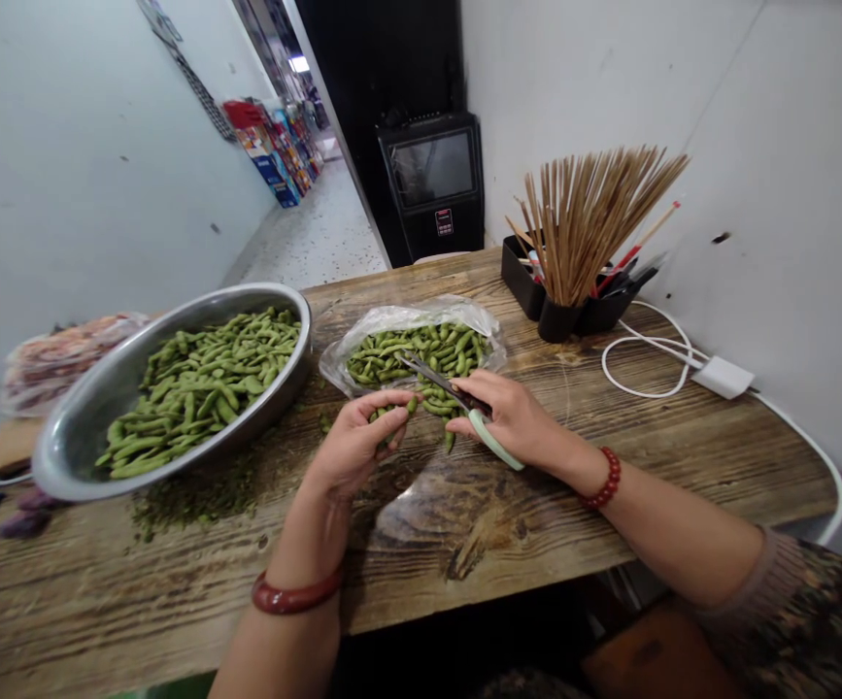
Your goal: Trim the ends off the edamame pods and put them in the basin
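My left hand (pixel 362 432) is closed on an edamame pod (pixel 412 405), pinched between thumb and fingers; another pod shows within the curled fingers. A pair of scissors (pixel 497 442) with a pale green handle is gripped in my right hand (pixel 512 413), its blades pointing left over the pods and spread slightly apart. Just beyond both hands lies an open clear plastic bag (pixel 362 325) filled with edamame pods (pixel 456 340). A few pods spill from its near side onto the table. On the left stands a large metal basin (pixel 63 461) holding many more pods (pixel 202 388).
Green trimmings (pixel 198 500) litter the wooden table (pixel 421 573) beside the basin. At the back right, a black holder (pixel 560 320) carries many thin sticks (pixel 588 223). A white cable with an adapter (pixel 722 377) lies along the right wall. A filled plastic bag (pixel 63 359) sits behind the basin.
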Demonstrator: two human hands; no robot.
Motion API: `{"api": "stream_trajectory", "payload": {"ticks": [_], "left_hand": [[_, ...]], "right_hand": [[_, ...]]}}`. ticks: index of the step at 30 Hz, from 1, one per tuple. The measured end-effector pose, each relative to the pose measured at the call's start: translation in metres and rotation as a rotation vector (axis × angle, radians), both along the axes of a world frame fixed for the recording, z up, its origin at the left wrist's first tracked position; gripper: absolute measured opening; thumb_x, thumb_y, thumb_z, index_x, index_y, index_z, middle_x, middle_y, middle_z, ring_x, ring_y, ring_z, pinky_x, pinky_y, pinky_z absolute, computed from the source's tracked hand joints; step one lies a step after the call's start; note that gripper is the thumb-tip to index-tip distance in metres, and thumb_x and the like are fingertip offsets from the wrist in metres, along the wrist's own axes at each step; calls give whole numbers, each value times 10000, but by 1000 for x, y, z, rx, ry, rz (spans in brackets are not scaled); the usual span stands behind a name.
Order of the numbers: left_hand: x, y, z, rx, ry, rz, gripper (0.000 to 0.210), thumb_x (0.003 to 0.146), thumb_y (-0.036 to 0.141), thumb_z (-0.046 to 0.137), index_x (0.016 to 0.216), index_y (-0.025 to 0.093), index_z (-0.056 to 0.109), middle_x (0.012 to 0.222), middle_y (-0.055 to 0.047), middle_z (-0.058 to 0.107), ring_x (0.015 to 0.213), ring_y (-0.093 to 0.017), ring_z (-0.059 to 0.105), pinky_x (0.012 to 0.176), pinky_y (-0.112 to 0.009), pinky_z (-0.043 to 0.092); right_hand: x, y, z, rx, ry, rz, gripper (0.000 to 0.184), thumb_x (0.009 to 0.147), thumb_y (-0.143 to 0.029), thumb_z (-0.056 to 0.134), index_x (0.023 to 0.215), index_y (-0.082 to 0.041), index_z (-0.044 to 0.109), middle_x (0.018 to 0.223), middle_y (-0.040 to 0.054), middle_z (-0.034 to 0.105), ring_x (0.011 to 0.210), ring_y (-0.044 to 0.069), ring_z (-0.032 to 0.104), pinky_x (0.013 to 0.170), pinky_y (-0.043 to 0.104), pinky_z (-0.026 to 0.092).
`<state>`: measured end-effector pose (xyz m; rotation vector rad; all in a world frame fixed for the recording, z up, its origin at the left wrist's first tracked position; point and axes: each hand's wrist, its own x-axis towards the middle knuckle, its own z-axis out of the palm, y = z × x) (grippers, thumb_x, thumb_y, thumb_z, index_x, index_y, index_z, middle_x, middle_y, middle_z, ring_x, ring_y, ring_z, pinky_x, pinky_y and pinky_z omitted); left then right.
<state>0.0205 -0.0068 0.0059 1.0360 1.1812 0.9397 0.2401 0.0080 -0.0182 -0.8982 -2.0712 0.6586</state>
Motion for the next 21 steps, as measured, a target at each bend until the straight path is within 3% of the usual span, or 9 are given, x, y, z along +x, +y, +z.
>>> {"api": "stream_trajectory", "payload": {"ticks": [9,15,21], "left_hand": [[2,3,-8,-6,-106,32,254,697,294,739,865,165,599,548,41,512,410,-45,398,352,-136,212],[5,4,-6,73,-183,68,242,694,247,735,836,172,553,606,47,527,426,-39,418,362,-132,273],[6,3,-5,116,-141,126,268,678,222,747,826,180,528,603,65,520,427,-35,431,371,-128,283]], "right_hand": [[0,0,-1,3,-36,54,412,790,-364,689,1140,-170,595,906,66,606,802,181,569,728,297,469],[0,-2,3,-15,-66,64,462,759,-365,717,1165,-186,587,916,54,585,735,153,543,686,279,467],[1,-4,5,-24,-121,68,493,742,-368,733,1167,-166,584,916,57,577,759,163,552,708,294,469]]}}
